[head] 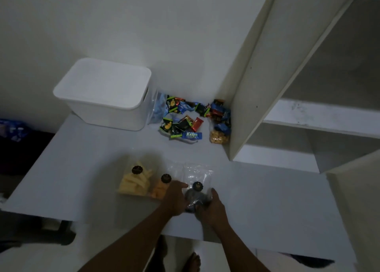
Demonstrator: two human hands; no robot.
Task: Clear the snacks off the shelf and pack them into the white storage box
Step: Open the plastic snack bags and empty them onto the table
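**Dark snack bag** (196, 197): clear plastic with a round black sticker, lying at the near edge of the table (257, 199). It is held from both sides. The left hand (175, 197) grips its left flank and the right hand (209, 208) grips its right, with fingers curled around the filled lower part.

- **Handling (my estimate):** light and soft-walled, crinkly and rather slippery. The contents are loose and likely to break if squeezed.
- **Where to hold:** low, around the filled part, not by the empty upper plastic.

**Orange snack bag** (159, 190): just left of the dark one. The yellow stick bag (133, 182) lies beside that. Both have the same sticker and would probably handle the same way.

**Wrapped sweets** (181, 119): a loose heap farther back. A cracker bag (218, 137) sits against the shelf (253, 82). They look light enough to gather by the handful.

**White box** (115, 115): back left on the table, lid (102, 82) on. The lid must come off before packing.
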